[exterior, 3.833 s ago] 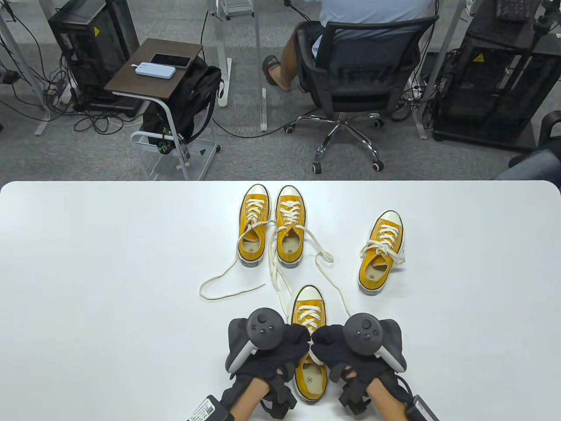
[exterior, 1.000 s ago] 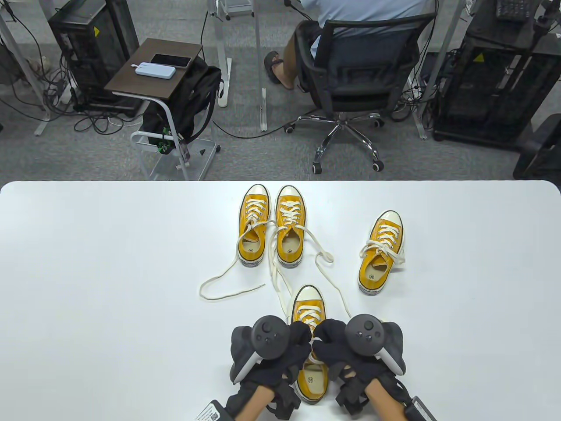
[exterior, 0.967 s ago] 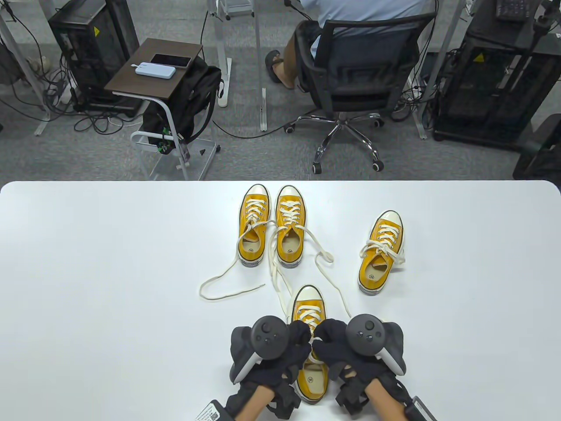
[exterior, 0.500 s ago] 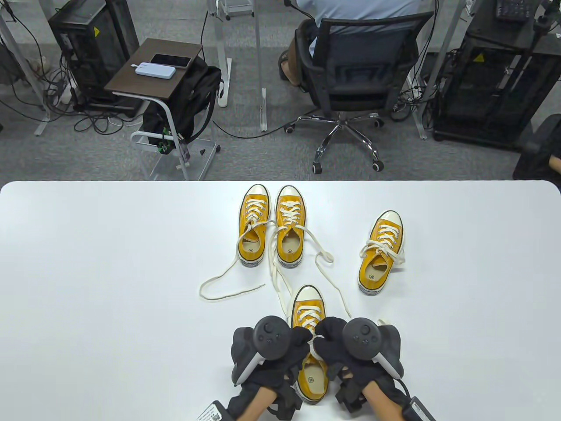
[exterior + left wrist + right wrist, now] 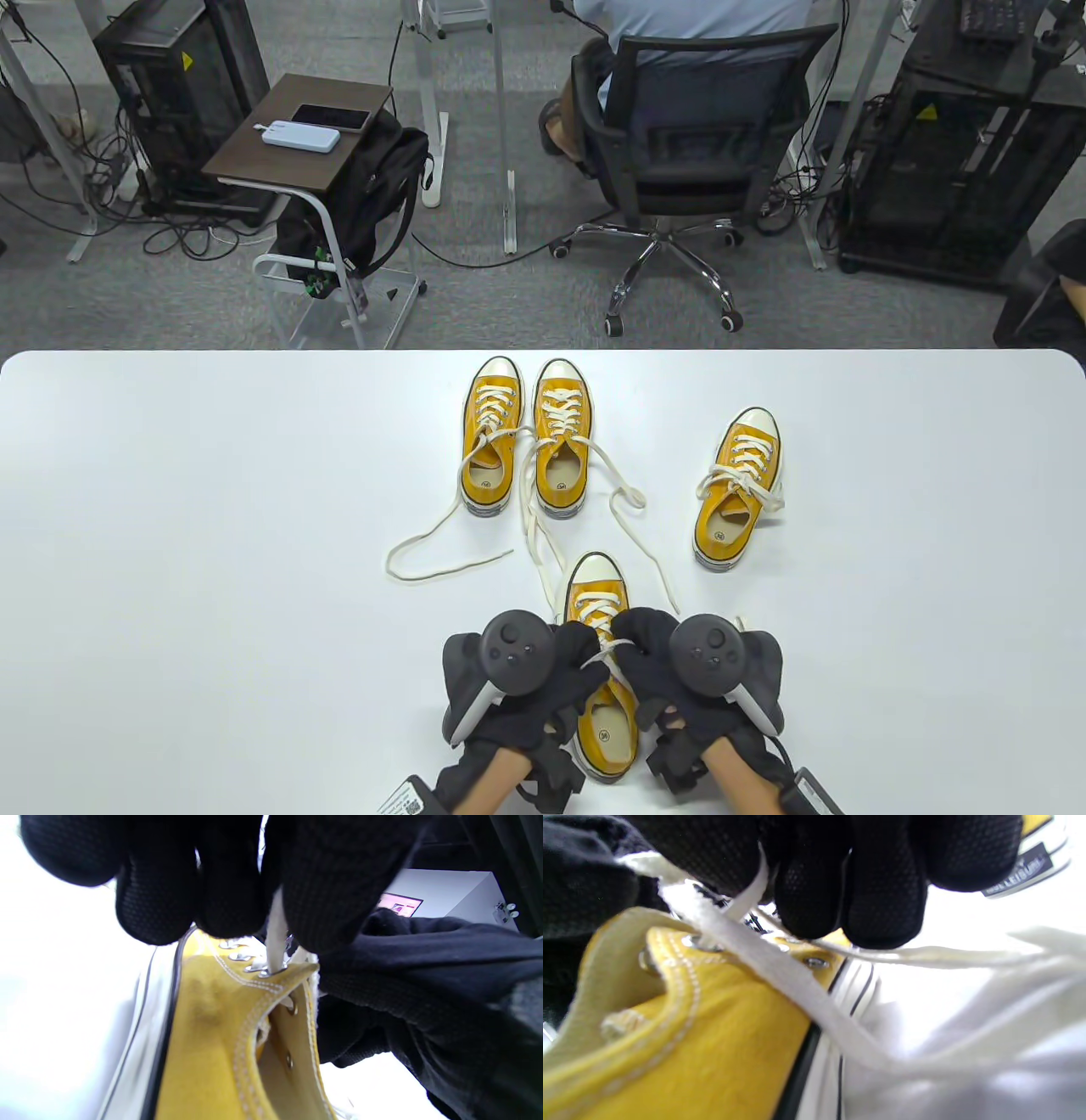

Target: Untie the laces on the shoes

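A yellow canvas shoe (image 5: 601,671) with cream laces stands at the near table edge, toe away from me. My left hand (image 5: 570,664) pinches a lace (image 5: 275,935) coming up from the shoe's top left eyelet. My right hand (image 5: 638,645) pinches a lace (image 5: 780,974) over the shoe's right side. A lace strand (image 5: 604,655) stretches between the two hands above the tongue. The knot itself is hidden by the fingers. The yellow upper fills the left wrist view (image 5: 229,1052) and the right wrist view (image 5: 712,1043).
Two yellow shoes (image 5: 526,437) stand side by side at mid-table with untied laces (image 5: 441,552) trailing toward me. A fourth yellow shoe (image 5: 736,488) with a tied bow stands to the right. The white table (image 5: 170,552) holds nothing else.
The hands have drawn slightly apart over the near shoe, and a lace strand now shows stretched between them. The left hand shifted a little left. The other shoes have not moved.
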`<state>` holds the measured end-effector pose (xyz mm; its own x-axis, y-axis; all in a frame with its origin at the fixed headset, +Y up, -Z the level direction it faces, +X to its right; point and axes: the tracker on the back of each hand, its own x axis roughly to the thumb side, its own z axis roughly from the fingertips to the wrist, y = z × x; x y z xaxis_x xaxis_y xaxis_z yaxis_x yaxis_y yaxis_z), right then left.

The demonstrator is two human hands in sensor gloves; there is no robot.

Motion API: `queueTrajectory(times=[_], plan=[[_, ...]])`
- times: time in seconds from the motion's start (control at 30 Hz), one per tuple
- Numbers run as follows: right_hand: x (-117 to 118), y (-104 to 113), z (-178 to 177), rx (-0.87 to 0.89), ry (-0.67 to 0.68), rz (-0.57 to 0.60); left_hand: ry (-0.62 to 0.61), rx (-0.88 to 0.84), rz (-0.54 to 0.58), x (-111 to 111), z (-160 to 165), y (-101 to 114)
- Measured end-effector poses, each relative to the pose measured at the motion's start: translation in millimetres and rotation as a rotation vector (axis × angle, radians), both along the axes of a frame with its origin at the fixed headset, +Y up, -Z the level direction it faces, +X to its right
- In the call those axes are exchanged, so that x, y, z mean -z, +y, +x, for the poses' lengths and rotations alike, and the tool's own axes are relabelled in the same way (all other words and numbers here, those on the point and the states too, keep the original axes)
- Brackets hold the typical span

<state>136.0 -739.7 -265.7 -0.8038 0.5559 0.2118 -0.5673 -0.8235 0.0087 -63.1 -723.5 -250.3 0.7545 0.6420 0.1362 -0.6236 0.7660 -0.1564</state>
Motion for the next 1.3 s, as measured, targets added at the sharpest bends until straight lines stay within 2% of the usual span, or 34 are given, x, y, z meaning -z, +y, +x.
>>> queueTrajectory(times=[0.2, 0.3, 0.43, 0.7, 0.87, 1.1, 1.3], plan=[[1.4, -2.4, 10.4, 0.062, -0.055, -0.035, 0.049, -0.121, 0.000, 0.9, -4.7, -0.3], [2.0, -0.5, 11.8, 0.044, -0.068, -0.015, 0.035, -0.106, -0.040, 1.0, -3.6, -1.8], [1.7, 1.3, 11.7, 0.051, -0.077, 0.005, 0.066, -0.092, 0.004, 0.7, -4.1, -6.2], [1.7, 8.7, 24.5, 0.121, -0.119, 0.015, 0.213, -0.321, 0.059, 2.0, -22.2, -10.7], [3.1, 11.3, 29.1, 0.134, -0.139, 0.015, 0.251, -0.365, 0.092, 3.8, -27.2, -14.6], [6.4, 11.6, 40.3, 0.129, -0.176, 0.003, 0.292, -0.427, 0.020, 10.4, -36.9, -21.3], [7.5, 13.6, 50.0, 0.170, -0.210, -0.002, 0.345, -0.472, 0.038, 12.5, -47.1, -24.9]])
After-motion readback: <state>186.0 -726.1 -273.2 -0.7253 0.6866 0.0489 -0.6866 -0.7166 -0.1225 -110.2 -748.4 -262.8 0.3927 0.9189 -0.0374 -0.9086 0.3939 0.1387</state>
